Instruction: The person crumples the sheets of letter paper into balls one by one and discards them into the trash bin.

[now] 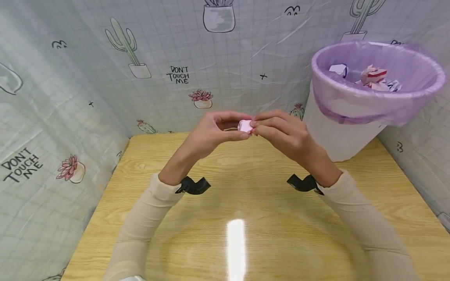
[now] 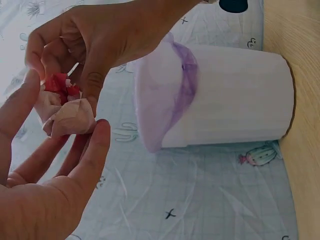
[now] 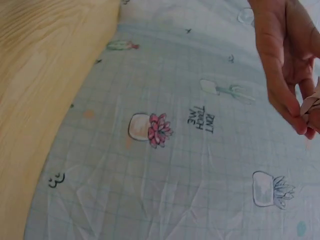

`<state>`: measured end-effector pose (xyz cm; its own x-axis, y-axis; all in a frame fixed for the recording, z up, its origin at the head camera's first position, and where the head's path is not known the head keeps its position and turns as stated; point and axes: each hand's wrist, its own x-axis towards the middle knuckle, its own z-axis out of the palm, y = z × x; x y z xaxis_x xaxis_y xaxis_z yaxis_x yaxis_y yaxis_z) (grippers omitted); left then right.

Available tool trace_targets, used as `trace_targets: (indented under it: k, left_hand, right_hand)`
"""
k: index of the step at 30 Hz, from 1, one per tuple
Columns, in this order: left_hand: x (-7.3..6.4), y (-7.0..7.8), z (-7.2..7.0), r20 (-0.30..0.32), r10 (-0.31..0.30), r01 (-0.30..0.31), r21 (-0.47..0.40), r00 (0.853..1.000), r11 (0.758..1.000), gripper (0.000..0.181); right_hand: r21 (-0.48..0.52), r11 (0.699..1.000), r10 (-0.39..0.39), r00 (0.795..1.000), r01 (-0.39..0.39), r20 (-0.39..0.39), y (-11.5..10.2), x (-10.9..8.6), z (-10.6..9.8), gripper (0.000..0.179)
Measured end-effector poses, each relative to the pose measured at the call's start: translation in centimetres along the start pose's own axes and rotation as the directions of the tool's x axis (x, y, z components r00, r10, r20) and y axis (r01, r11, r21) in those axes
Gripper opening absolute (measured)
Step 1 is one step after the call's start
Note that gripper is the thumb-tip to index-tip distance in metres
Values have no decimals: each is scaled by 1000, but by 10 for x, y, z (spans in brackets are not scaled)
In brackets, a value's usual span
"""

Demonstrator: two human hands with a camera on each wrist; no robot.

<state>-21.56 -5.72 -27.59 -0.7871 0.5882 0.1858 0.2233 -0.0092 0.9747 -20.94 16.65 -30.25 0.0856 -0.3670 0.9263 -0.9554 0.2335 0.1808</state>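
Between my two hands, above the far part of the table, is a crumpled ball of white and red paper [image 1: 244, 126]. My left hand [image 1: 214, 130] grips it from the left, thumb below and fingers above in the head view. From the right, my right hand [image 1: 281, 128] pinches the same paper with thumb and fingertips. The left wrist view shows the paper's pale folded side [image 2: 74, 118] and a red part near the right hand's fingers. In the right wrist view only a small piece of the paper [image 3: 312, 104] shows at the right edge, by the left hand.
A white bin [image 1: 337, 132] with a purple liner bag [image 1: 365, 103] over its rim stands at the back right of the wooden table [image 1: 246, 179]. Several crumpled papers [image 1: 373, 76] lie in it. A printed plastic curtain [image 1: 246, 47] hangs behind and at the sides.
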Motion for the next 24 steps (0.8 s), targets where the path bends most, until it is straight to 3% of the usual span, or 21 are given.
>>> trace_targets:
  k: [3, 6, 8, 11, 17, 24]
  left_hand:
    - [2, -1, 2, -28, 9, -10, -50, 1000, 999, 43]
    - [3, -1, 4, -61, 99, -103, -81, 993, 991, 50]
    - [4, -1, 5, -73, 195, -199, -50, 978, 979, 53]
    - [4, -1, 7, -75, 339, -335, 61, 938, 940, 53]
    - [6, -5, 6, -24, 493, -478, 205, 870, 854, 60]
    - [4, -7, -2, 80, 537, -533, 309, 840, 788, 67]
  right_hand:
    - [15, 997, 78, 993, -80, 87, 1, -4, -5, 16]
    - [43, 971, 227, 963, -236, 147, 1, -6, -9, 44]
    - [70, 938, 324, 931, -339, 166, 2, -6, -12, 57]
    - [120, 897, 408, 900, -426, 152, 2, -5, -13, 60]
    - [149, 895, 407, 906, -421, 120, 4, -3, -11, 52]
    - [132, 904, 402, 913, -407, 65, 4, -7, -10, 45]
